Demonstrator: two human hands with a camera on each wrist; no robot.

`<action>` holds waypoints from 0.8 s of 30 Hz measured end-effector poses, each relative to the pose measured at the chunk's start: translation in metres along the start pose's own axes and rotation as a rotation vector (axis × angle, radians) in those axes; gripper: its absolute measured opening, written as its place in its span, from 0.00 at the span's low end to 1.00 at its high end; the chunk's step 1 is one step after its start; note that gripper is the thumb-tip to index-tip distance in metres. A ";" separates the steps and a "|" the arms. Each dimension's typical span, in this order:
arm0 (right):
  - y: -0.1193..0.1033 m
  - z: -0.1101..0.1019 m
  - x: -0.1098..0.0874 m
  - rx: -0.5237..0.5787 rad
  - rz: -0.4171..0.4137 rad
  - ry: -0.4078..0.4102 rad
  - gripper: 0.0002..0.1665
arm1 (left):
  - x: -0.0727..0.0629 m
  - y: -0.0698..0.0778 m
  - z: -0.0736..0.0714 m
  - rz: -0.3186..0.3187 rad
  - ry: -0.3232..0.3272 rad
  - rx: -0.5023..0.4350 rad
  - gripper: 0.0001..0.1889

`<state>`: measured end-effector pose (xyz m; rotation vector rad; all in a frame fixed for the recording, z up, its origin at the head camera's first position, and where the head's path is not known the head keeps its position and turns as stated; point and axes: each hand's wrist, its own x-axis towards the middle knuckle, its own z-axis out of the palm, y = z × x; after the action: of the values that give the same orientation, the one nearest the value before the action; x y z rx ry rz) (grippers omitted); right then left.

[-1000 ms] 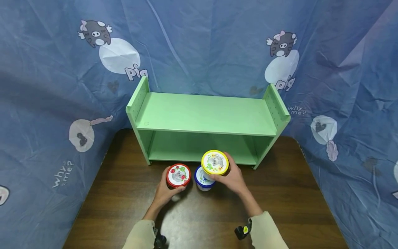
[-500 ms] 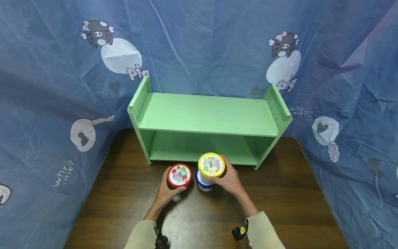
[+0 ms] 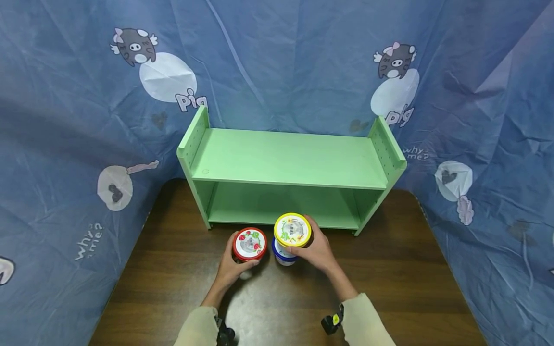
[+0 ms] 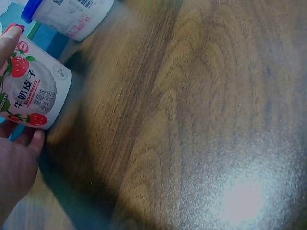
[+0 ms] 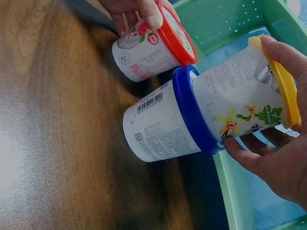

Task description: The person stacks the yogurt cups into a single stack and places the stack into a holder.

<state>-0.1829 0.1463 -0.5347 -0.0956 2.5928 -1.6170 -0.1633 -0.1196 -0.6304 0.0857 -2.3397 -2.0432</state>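
My left hand [image 3: 228, 266] grips a white paper tub with a red lid [image 3: 249, 243] and strawberries printed on its side. Just right of it, a white tub with a blue lid [image 5: 160, 122] stands upright on the table. On that blue lid rests the base of a third tub, yellow-lidded [image 3: 292, 230] with a vanilla flower print. My right hand [image 3: 320, 252] holds this upper tub from the right, thumb and fingers curled round its side. In the head view the upper tub hides much of the blue lid.
Behind the tubs stands a light green two-tier shelf [image 3: 285, 158] with raised side panels. The brown wooden table [image 3: 277, 307] spreads out in front. A blue cloth [image 3: 277, 62] with pig pictures hangs behind and on both sides.
My right hand has moved the yellow-lidded tub left and slightly down, over the blue-lidded tub and onto its lid. My left hand and the red-lidded tub have hardly moved.
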 end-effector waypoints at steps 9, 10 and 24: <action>0.007 0.001 0.001 0.016 -0.016 0.001 0.64 | 0.001 0.001 0.000 -0.005 0.026 0.011 0.57; 0.008 0.002 0.001 0.017 -0.015 0.000 0.64 | 0.001 0.002 0.000 -0.010 0.027 0.005 0.57; 0.008 0.002 -0.001 0.050 -0.019 0.003 0.63 | 0.001 0.019 -0.013 0.004 0.050 -0.015 0.55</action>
<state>-0.1816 0.1480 -0.5426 -0.1146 2.5592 -1.6890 -0.1641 -0.1304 -0.6100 0.1299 -2.2940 -2.0320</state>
